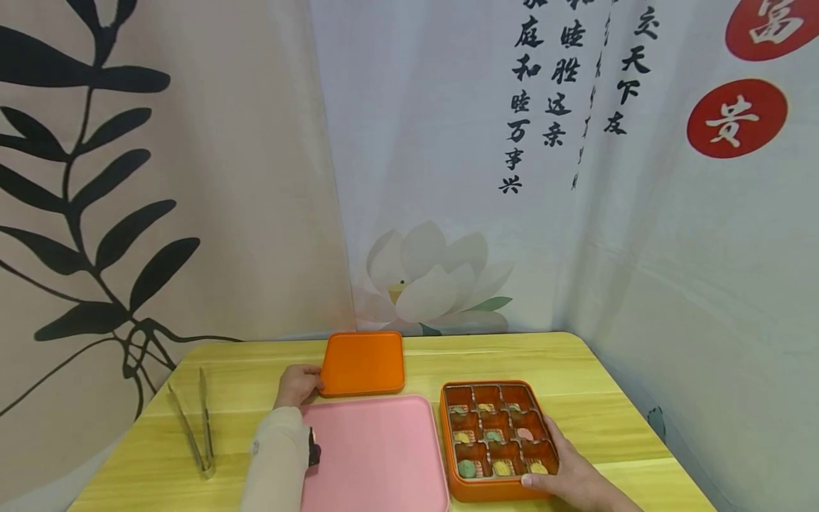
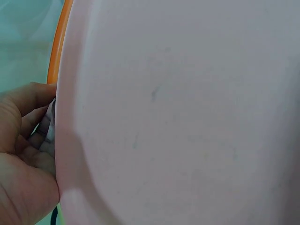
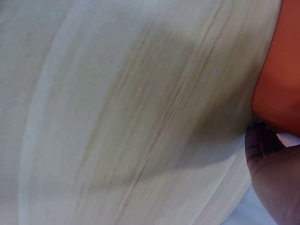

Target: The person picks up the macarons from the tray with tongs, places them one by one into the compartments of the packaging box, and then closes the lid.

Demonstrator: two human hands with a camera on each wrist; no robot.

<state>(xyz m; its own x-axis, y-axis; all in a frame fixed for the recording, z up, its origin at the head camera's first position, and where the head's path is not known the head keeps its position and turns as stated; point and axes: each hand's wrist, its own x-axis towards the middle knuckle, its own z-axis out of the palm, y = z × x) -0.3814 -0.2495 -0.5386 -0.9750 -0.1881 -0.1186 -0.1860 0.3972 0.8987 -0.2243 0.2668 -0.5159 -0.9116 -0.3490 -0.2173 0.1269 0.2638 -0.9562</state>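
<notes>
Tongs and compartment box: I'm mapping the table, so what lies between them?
In the head view, the pink tray and the left hand's sleeved forearm lie between tongs and compartment box.

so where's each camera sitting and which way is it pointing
Head: worn high, facing forward and down at the table; both forearms show.
Left wrist: beside the left hand, facing the pink tray, orange lid behind.
Right wrist: facing the tabletop; right hand at the orange box.
Shared: head and left wrist both show the pink tray.

One orange lid (image 1: 362,363); one pink tray (image 1: 377,455); one tongs (image 1: 195,421); one box (image 1: 495,489), seemingly nine compartments.
</notes>
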